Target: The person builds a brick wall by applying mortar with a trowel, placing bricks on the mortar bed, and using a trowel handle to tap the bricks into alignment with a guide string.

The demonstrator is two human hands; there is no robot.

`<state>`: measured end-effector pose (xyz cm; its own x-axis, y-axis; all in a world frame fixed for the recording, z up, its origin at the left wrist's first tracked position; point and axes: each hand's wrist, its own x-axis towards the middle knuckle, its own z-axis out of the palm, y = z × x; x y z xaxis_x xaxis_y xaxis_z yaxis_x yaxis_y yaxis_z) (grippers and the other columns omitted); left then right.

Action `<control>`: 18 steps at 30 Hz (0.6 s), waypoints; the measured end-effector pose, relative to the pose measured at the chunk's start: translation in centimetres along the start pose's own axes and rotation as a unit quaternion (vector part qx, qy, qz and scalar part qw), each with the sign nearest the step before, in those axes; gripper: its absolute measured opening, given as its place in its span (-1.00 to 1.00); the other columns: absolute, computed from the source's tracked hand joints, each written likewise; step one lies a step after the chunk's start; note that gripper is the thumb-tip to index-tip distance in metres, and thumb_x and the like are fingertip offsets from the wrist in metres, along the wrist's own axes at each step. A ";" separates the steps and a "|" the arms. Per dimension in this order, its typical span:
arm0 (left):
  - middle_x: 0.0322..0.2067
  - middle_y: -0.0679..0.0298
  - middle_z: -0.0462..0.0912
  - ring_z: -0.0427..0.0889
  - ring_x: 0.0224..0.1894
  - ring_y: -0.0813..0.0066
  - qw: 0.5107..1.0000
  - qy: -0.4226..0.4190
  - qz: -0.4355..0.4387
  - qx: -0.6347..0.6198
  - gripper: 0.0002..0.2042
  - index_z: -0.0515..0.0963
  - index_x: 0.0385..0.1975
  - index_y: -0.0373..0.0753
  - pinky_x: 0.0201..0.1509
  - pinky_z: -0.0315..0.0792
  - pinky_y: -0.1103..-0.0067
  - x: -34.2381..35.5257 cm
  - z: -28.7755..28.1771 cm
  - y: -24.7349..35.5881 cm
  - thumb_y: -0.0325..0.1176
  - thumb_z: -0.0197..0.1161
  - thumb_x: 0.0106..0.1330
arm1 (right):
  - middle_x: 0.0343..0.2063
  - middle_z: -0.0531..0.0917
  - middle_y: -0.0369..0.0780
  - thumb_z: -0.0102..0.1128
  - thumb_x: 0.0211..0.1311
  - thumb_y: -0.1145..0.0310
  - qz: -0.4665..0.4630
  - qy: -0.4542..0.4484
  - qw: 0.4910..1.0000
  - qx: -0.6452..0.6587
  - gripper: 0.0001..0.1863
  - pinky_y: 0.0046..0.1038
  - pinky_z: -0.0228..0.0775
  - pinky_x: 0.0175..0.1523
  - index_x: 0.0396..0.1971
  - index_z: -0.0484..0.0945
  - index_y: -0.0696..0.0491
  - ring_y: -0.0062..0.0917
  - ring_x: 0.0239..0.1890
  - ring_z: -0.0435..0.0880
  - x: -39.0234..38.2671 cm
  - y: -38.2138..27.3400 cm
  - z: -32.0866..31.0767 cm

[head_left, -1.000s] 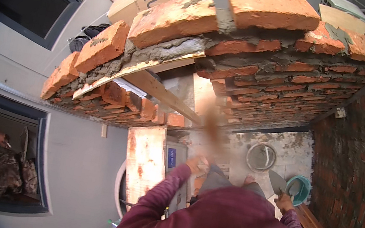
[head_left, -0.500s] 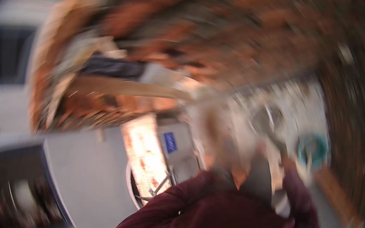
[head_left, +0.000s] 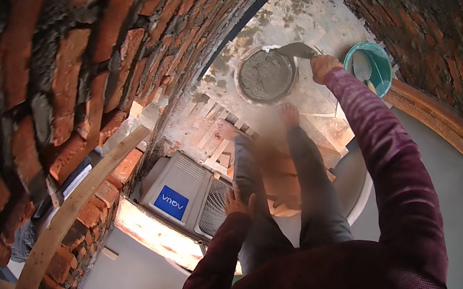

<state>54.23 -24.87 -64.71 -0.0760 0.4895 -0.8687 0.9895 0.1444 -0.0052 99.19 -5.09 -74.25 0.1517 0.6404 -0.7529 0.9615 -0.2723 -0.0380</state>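
My right hand [head_left: 323, 69] is closed around the handle of a trowel [head_left: 296, 49], arm stretched forward. The trowel's grey blade lies across the far right rim of a round bucket [head_left: 238, 88]. Wet grey mortar [head_left: 263, 75] fills much of that bucket. My left hand [head_left: 237, 202] is lowered beside my left leg, fingers stretched out and holding nothing. It is close to the fan grille of a grey outdoor air-conditioner unit [head_left: 178, 175]; whether it touches the leg cannot be told.
A teal bucket [head_left: 382, 77] with another tool inside stands at the right, near wooden planks [head_left: 441, 120]. A brick wall [head_left: 68, 64] rises at the left, with a long timber [head_left: 67, 209] along it. My bare foot [head_left: 289, 114] is just below the mortar bucket.
The view has swung round and sharpened from a heavy blur. My right arm now reaches forward, and the trowel blade is at the mortar bucket's rim.
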 end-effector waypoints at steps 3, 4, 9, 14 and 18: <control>0.40 0.06 0.10 0.02 0.44 -0.06 0.998 -0.010 0.028 0.046 -0.18 0.03 0.43 -0.06 0.42 -0.06 -0.02 0.8 1.4 0.1 0.20 0.12 0.25 | -0.18 0.67 -0.01 0.09 0.10 0.48 -0.084 0.078 0.993 -0.041 -0.70 -0.21 0.58 -0.13 -0.14 0.58 0.17 -0.15 -0.17 0.71 -1.2 -3.0 2.5; 0.39 0.06 0.13 0.06 0.42 -0.07 0.998 0.019 0.041 0.042 -0.25 0.14 0.39 -0.07 0.42 -0.05 0.00 0.7 2.2 -0.5 0.16 0.13 0.26 | -0.17 0.66 -0.01 0.09 0.11 0.48 -0.122 0.106 0.985 -0.060 -0.70 -0.21 0.59 -0.16 -0.13 0.57 0.17 -0.15 -0.19 0.71 -1.0 -4.3 3.2; 0.38 0.05 0.14 0.07 0.41 -0.06 0.996 -0.014 0.087 0.035 -0.31 0.25 0.34 -0.07 0.41 -0.07 -0.04 1.4 3.2 -0.8 0.15 0.12 0.25 | -0.14 0.65 -0.10 0.16 0.09 0.43 -0.098 0.060 0.983 -0.140 -0.62 -0.34 0.59 -0.28 -0.06 0.52 0.21 -0.29 -0.19 0.72 5.1 -10.4 6.2; 0.37 0.01 0.15 0.07 0.41 -0.05 0.996 -0.013 0.089 -0.011 -0.33 0.29 0.32 -0.06 0.41 -0.08 -0.04 0.6 3.8 -0.9 0.14 0.12 0.24 | -0.19 0.67 -0.10 0.26 -0.03 0.31 -0.137 0.101 0.958 -0.232 -0.60 -0.41 0.57 -0.24 -0.19 0.59 0.24 -0.31 -0.21 0.72 1.4 -12.1 10.8; 0.33 -0.06 0.20 0.13 0.37 -0.10 0.996 -0.002 0.092 -0.002 -0.36 0.32 0.29 -0.15 0.41 0.00 0.09 0.8 4.6 -1.4 0.04 0.16 0.26 | -0.21 0.67 -0.08 0.09 0.09 0.24 -0.104 -0.039 0.994 0.009 -0.66 -0.31 0.56 -0.10 -0.21 0.61 0.13 -0.25 -0.19 0.70 -0.8 -10.2 6.9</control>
<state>53.31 -28.62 -67.65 0.1078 0.5043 -0.8568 0.9860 0.0558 0.1569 87.70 -7.81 -77.77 -0.0688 0.6274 -0.7756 0.9657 -0.1532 -0.2096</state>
